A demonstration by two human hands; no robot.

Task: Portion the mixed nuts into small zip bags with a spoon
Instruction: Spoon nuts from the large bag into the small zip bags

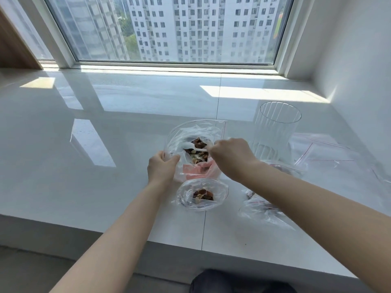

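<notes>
A shiny white bench (pixel 105 187) sits under a big window (pixel 169 28). The left hand (pixel 161 168) pinches the rim of the big bag (pixel 196 132) of nuts (pixel 200 155), and the right hand (pixel 231 157) grips a white spoon (pixel 198 149) dipped inside. The small bag (pixel 202 194) just in front is soft, light and floppy, so it is probably best held by its rim.

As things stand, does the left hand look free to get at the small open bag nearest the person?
Probably not straight away: the left hand grips the rim of the big nut bag, holding it open for the spoon. The small bag sits just below it, nothing between them.
</notes>
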